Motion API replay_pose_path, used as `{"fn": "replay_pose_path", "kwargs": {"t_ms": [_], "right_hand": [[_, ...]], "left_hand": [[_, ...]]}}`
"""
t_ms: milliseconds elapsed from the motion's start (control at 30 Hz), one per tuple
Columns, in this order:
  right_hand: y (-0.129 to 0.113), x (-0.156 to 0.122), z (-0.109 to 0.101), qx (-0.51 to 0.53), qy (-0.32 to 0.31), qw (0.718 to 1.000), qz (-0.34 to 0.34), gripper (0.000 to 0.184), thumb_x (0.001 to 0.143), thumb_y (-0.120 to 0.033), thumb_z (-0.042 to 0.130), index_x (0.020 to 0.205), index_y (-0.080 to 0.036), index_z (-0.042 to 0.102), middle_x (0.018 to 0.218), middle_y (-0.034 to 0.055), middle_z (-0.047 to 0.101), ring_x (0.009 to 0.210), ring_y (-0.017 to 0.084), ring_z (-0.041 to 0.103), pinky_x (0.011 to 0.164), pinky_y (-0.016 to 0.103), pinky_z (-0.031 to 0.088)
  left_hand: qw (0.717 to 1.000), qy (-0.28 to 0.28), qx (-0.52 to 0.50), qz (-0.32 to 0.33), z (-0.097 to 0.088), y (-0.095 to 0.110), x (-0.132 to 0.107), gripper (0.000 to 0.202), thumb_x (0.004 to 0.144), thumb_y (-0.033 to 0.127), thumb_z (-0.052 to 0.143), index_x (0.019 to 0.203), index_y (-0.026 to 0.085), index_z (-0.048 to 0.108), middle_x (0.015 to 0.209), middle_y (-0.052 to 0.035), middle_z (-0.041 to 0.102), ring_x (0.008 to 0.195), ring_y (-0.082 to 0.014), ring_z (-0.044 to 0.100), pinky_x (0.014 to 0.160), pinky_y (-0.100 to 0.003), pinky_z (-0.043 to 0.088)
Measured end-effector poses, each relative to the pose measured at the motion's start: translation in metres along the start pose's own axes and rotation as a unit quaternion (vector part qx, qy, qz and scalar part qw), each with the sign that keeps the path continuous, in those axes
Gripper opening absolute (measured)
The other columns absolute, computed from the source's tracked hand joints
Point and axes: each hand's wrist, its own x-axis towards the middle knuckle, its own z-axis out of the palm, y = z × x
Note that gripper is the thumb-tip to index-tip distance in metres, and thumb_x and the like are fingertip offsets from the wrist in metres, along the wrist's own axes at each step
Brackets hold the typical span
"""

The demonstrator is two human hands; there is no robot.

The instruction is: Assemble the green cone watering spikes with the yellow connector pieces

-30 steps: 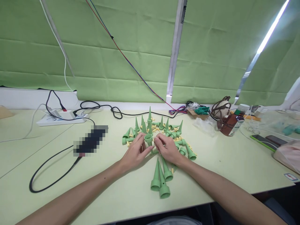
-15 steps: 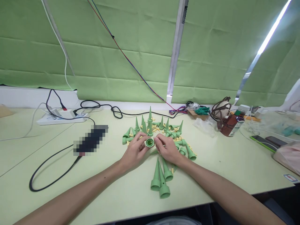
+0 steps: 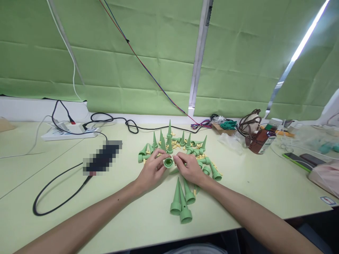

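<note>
My left hand point(image 3: 153, 168) grips a green plastic watering spike point(image 3: 168, 162) between thumb and fingers, its round open end turned towards me. Close at its right side, my right hand point(image 3: 188, 166) is closed in a pinch; whatever lies between the fingertips is too small to make out. In front of my hands lie several cone-shaped green spikes point(image 3: 176, 203). Behind them, more green spikes point(image 3: 155, 141) stand or lie among small yellow plastic pieces point(image 3: 178, 145). Green caps point(image 3: 206, 170) and further spikes lie beside my right hand.
A black cable point(image 3: 39, 211) loops at the left, by a blurred-out dark object point(image 3: 103, 158). A power strip point(image 3: 70, 135) stands at the back left. To the right are a brown bottle point(image 3: 262, 141), a clear plastic bag point(image 3: 231, 143) and phones point(image 3: 296, 162). The table edge is near me.
The spike in my left hand has tilted slightly, its open end a little lower and further left. My right fingertips have drawn slightly apart from its rim.
</note>
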Motion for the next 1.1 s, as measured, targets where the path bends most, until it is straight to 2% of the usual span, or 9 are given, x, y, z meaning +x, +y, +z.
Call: {"fn": "replay_pose_path", "kwargs": {"t_ms": [167, 367, 667, 733, 833, 967, 1100], "right_hand": [[0.0, -0.001, 0.001, -0.002, -0.003, 1.0, 0.006, 0.04, 0.099, -0.032, 0.042, 0.062, -0.02, 0.034, 0.054, -0.0045, 0.038, 0.049, 0.01, 0.034, 0.052, 0.026, 0.027], [0.001, -0.001, 0.002, -0.003, -0.002, 1.0, 0.01, 0.041, 0.098, -0.029, 0.042, 0.06, -0.02, 0.031, 0.051, -0.0051, 0.034, 0.048, 0.009, 0.03, 0.05, 0.026, 0.025], [-0.001, 0.0, 0.002, -0.004, 0.034, 0.999, 0.025, 0.039, 0.099, -0.032, 0.042, 0.062, -0.02, 0.039, 0.055, -0.0043, 0.04, 0.05, 0.01, 0.036, 0.054, 0.026, 0.029], [-0.001, 0.0, 0.002, -0.004, 0.044, 0.999, 0.028, 0.038, 0.099, -0.033, 0.042, 0.064, -0.02, 0.04, 0.055, -0.0045, 0.04, 0.051, 0.01, 0.036, 0.054, 0.026, 0.029], [-0.002, 0.0, 0.001, 0.001, 0.053, 0.998, 0.034, 0.037, 0.1, -0.034, 0.042, 0.066, -0.02, 0.041, 0.055, -0.0048, 0.04, 0.05, 0.01, 0.037, 0.054, 0.026, 0.03], [-0.003, 0.001, 0.001, 0.007, 0.05, 0.998, 0.03, 0.035, 0.099, -0.033, 0.043, 0.067, -0.02, 0.044, 0.056, -0.0045, 0.043, 0.051, 0.011, 0.039, 0.055, 0.025, 0.032], [-0.003, 0.001, 0.0, 0.016, 0.025, 0.999, 0.019, 0.033, 0.099, -0.032, 0.044, 0.069, -0.02, 0.048, 0.059, -0.0033, 0.047, 0.054, 0.011, 0.043, 0.057, 0.025, 0.035]], "left_hand": [[1.0, 0.006, 0.014, 0.024, 0.0, -0.002, 0.0, 0.039, 0.079, -0.003, 0.044, 0.106, 0.019, 0.062, 0.106, -0.0045, 0.049, 0.052, -0.0021, 0.04, 0.051, -0.02, 0.042], [0.999, 0.01, 0.022, 0.03, 0.0, 0.0, 0.0, 0.037, 0.079, -0.001, 0.045, 0.104, 0.02, 0.062, 0.105, -0.0047, 0.049, 0.052, -0.0027, 0.039, 0.05, -0.019, 0.04], [1.0, 0.006, 0.007, -0.013, 0.002, 0.003, 0.0, 0.035, 0.084, 0.005, 0.046, 0.115, 0.021, 0.052, 0.105, -0.0053, 0.053, 0.063, -0.0087, 0.049, 0.055, -0.021, 0.043], [0.999, 0.018, 0.005, -0.031, 0.002, 0.004, 0.0, 0.026, 0.088, 0.009, 0.046, 0.111, 0.02, 0.051, 0.1, -0.0043, 0.055, 0.063, -0.0095, 0.05, 0.057, -0.023, 0.043], [0.998, 0.024, -0.005, -0.066, 0.001, 0.006, 0.003, 0.012, 0.096, 0.022, 0.042, 0.098, 0.018, 0.054, 0.08, -0.0005, 0.056, 0.059, -0.0109, 0.047, 0.058, -0.025, 0.04], [0.992, 0.009, -0.054, -0.11, 0.0, 0.008, 0.005, 0.043, 0.102, 0.036, 0.032, 0.066, 0.018, 0.047, 0.058, 0.001, 0.048, 0.057, -0.0129, 0.046, 0.059, -0.027, 0.037], [0.974, -0.03, -0.136, -0.177, 0.0, 0.004, 0.004, 0.056, 0.101, 0.048, 0.03, 0.055, 0.019, 0.04, 0.049, 0.0017, 0.044, 0.051, -0.0124, 0.044, 0.053, -0.026, 0.036]]}}
